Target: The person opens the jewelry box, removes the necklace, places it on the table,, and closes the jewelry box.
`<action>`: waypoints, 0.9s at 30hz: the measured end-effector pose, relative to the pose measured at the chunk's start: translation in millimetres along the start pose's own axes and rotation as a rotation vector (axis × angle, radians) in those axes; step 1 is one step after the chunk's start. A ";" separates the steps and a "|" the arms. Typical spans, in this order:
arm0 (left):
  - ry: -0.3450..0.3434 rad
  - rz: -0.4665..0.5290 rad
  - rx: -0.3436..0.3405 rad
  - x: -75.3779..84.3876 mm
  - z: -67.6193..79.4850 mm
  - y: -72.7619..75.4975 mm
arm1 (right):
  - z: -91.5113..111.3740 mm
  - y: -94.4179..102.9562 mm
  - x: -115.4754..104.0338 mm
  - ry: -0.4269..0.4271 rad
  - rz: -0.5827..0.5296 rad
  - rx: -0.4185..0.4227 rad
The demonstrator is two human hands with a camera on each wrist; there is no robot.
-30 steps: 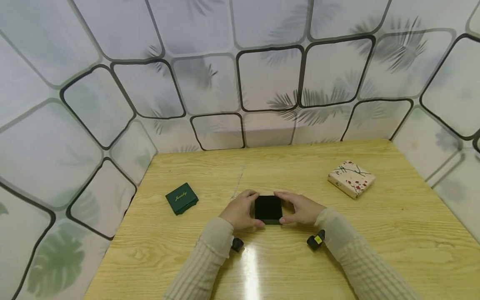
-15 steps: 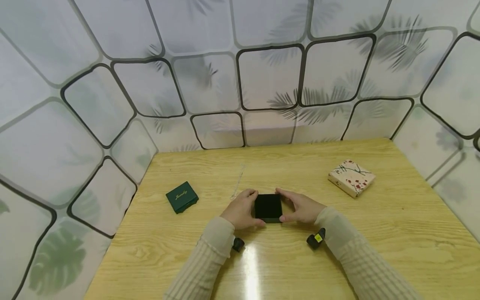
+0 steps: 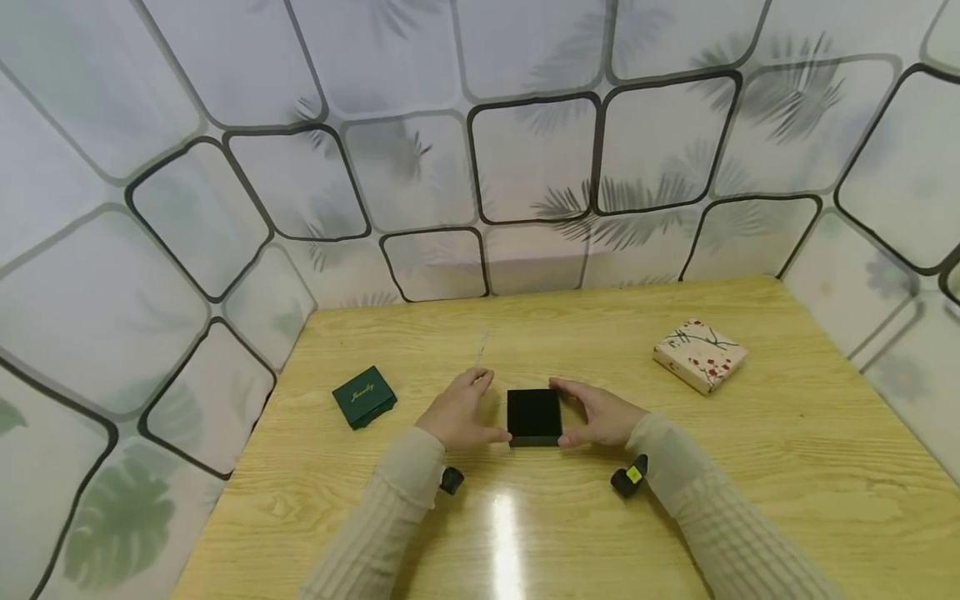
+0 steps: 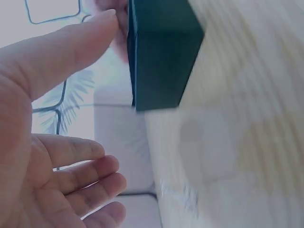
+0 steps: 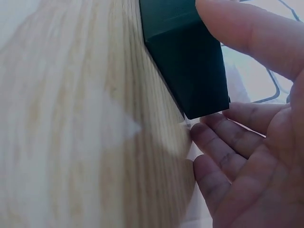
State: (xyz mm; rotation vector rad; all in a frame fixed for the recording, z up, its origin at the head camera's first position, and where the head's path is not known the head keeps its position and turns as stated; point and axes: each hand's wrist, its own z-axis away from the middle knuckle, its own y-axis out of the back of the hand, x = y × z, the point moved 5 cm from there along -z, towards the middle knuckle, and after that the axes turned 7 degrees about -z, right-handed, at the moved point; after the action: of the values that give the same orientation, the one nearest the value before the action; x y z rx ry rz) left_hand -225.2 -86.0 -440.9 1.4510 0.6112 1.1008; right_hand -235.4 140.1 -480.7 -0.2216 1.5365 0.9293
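Note:
A small square jewelry box base (image 3: 534, 414), dark green outside with a black pad on top, sits on the table between both hands. My right hand (image 3: 602, 414) holds its right side, thumb at the near corner and fingers at the far one. On the left, my left hand (image 3: 459, 414) is spread apart from the box, its thumb tip close to the near left corner. In the left wrist view its fingers are relaxed beside the green wall (image 4: 164, 66). A thin silver chain (image 3: 483, 342) lies just beyond the left fingertips, partly hidden by them.
A green lid (image 3: 364, 397) with gold "Jewelry" lettering lies at the left. At the back right is a cream box (image 3: 702, 354) with a red flower pattern. Patterned curtain (image 3: 540, 167) encloses the wooden table (image 3: 750, 500) at the back and sides.
My left hand has let go of the box base and moved left, its fingers now covering part of the chain. The right hand stays at the box.

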 end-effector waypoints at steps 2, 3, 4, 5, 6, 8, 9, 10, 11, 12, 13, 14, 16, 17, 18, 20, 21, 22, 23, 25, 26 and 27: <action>0.021 0.007 0.000 -8.2 3.4 4.9 | 0.1 0.4 1.7 -0.001 -0.008 -0.001; 0.029 0.008 0.004 -12.6 5.3 7.2 | 0.2 0.7 2.4 -0.001 -0.006 0.000; 0.042 0.006 0.006 -17.5 7.2 9.5 | 0.1 0.9 3.1 0.001 -0.006 0.000; 0.054 0.000 0.014 -22.8 8.9 11.6 | 0.1 1.0 3.7 0.004 -0.004 0.001; 0.070 -0.007 0.019 -28.3 11.0 13.7 | 0.1 1.1 4.3 0.006 -0.004 0.001; 0.101 -0.014 0.032 -39.4 15.4 18.2 | 0.2 1.5 5.0 0.008 0.000 0.006; 0.116 -0.019 0.038 -45.1 17.8 20.6 | 0.3 1.6 5.2 0.009 -0.006 0.007; 0.135 -0.028 0.042 -51.1 20.2 22.9 | 0.3 1.5 5.2 0.009 -0.012 0.009; 0.150 -0.032 0.048 -56.7 22.7 25.5 | 0.4 1.5 5.3 0.009 -0.020 0.010; 0.167 -0.041 0.053 -62.2 25.5 28.2 | 0.5 1.4 5.3 0.008 -0.030 0.011; 0.179 -0.047 0.062 -67.8 28.5 30.7 | 0.4 1.1 5.2 0.006 -0.038 0.011; 0.189 -0.057 0.073 -73.4 31.5 33.3 | 0.2 1.0 5.1 0.006 -0.044 0.012; 0.206 -0.075 0.094 -84.2 37.8 38.6 | -0.2 0.8 4.9 0.007 -0.044 0.015; 0.214 -0.085 0.105 -89.8 40.9 40.9 | -0.5 0.7 5.1 0.009 -0.044 0.016; 0.220 -0.102 0.115 -95.5 43.9 42.8 | -0.7 0.9 5.1 0.010 -0.036 0.019; 0.231 -0.123 0.130 -106.8 49.5 46.1 | -1.1 1.1 5.4 0.015 -0.025 0.023; 0.240 -0.130 0.134 -112.2 52.3 47.3 | -1.2 1.3 5.6 0.017 -0.020 0.024; 0.252 -0.139 0.136 -118.0 54.8 47.9 | -1.0 1.4 5.9 0.016 -0.017 0.025; 0.262 -0.145 0.137 -123.2 57.1 48.4 | -1.0 1.5 6.4 0.016 -0.017 0.025; 0.283 -0.144 0.137 -132.7 61.2 48.9 | -0.5 1.8 7.1 0.012 -0.017 0.026; 0.298 -0.141 0.132 -137.2 62.7 48.6 | -0.3 2.0 7.6 0.009 -0.021 0.027; 0.310 -0.140 0.130 -140.9 64.2 48.5 | 0.0 2.3 8.0 0.006 -0.018 0.029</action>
State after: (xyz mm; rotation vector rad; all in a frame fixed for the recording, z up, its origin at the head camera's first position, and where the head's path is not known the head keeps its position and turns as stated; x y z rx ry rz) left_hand -238.7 -247.1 -428.2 1.3329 1.0042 1.2015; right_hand -238.6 144.6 -487.0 -0.2175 1.5500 0.8918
